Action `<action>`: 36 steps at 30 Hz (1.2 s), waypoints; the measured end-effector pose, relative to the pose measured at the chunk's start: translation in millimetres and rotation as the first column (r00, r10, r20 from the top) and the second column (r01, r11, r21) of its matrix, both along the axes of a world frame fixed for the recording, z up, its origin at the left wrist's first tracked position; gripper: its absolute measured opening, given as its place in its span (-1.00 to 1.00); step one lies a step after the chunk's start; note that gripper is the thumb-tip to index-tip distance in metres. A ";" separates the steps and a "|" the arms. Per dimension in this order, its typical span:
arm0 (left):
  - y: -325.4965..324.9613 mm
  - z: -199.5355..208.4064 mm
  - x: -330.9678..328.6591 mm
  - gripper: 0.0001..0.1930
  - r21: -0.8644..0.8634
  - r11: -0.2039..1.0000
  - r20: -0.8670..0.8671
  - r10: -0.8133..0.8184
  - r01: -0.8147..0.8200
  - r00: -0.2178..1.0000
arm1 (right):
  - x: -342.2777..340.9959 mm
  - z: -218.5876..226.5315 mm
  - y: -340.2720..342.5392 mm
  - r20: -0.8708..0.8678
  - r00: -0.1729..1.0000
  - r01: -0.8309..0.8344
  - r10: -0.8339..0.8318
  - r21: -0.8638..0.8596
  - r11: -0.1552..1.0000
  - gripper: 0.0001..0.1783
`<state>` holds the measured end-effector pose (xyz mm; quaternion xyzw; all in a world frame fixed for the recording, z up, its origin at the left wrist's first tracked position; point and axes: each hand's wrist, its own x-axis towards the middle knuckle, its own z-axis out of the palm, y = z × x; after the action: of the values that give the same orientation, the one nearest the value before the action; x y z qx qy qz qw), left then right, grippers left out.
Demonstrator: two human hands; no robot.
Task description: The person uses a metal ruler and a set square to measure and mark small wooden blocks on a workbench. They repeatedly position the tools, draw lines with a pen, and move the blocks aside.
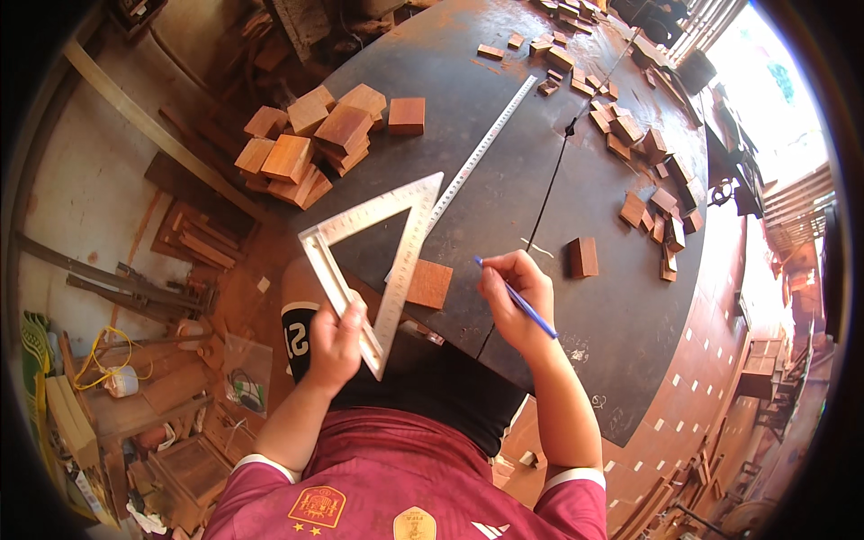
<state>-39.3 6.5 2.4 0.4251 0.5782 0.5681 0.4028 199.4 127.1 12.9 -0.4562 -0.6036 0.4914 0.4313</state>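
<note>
My left hand (338, 346) is closed round the thick edge of a silver triangle square (407, 256), raised over the table's near edge. A blue pen (531, 310) is pinched in my right hand (519, 297), its tip pointing up and left. Between the hands a reddish wooden block (429, 283) lies at the near edge of the dark table, partly behind the square. A steel ruler (481, 153) runs away from me beyond it, its near end hidden by the square. Right of my right hand stands another wooden block (583, 257).
A pile of wooden blocks (310, 144) sits at the table's left edge. Several smaller blocks (661, 211) are scattered along the right and far sides of the dark tabletop (504, 216). A black seam (551, 184) crosses it. Wood scraps (171, 450) fill the lower left.
</note>
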 end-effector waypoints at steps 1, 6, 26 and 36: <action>5.1 4.8 -8.4 -0.81 -0.008 1.000 -0.025 0.002 -0.002 1.000 | -2.8 -1.2 -0.6 0.048 0.999 0.010 -0.014 0.077 0.997 -0.90; 28.6 -11.5 -66.2 -0.77 -0.162 0.985 -0.065 -0.078 0.067 0.995 | -14.2 0.4 -6.9 0.288 0.957 -0.154 0.048 0.359 0.921 -0.76; 26.9 56.6 12.4 -0.24 0.181 0.953 -0.673 -0.060 0.242 0.738 | 14.4 9.5 5.0 -0.569 0.796 -0.422 0.207 -0.275 0.864 -0.55; 50.6 57.4 42.6 -0.26 0.255 0.920 -0.618 -0.080 0.296 0.782 | 24.1 19.2 3.8 -0.366 0.905 -0.344 0.216 -0.334 0.877 -0.64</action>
<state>3.3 57.2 59.9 0.7010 0.5225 0.4521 0.1767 223.5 130.9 32.1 -0.3544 -0.4760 0.7267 0.3460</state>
